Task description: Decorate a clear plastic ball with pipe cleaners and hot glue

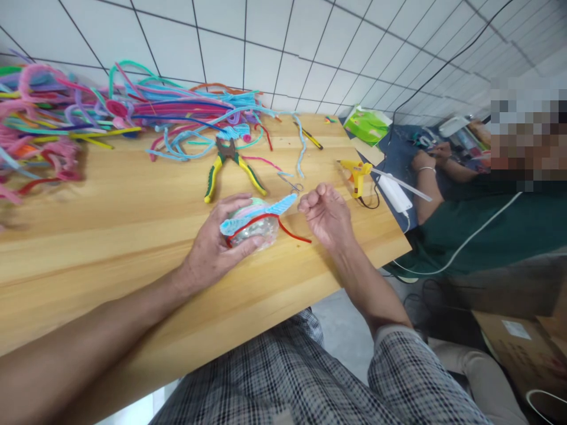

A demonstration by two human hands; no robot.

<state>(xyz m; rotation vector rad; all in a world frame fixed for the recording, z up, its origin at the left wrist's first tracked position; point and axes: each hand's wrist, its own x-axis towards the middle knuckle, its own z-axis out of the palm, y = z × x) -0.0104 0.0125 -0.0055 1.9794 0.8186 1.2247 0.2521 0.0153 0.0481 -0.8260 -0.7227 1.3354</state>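
Head view: over the desk [133, 236], the left hand [206, 251] has its grip wrapped round the left side of a clear ball [262, 231], whose light-blue strip [280, 206] slants lengthwise toward the right hand [328, 215]. That hand hangs just off the ball's right side, fingers curled together, though I can't tell whether they pinch anything; the red stem [297, 237] trails rightward from the ball, its loose end nearer this hand.

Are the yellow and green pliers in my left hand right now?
No, the pliers lie on the table with handles spread, while your left hand holds a clear plastic piece.
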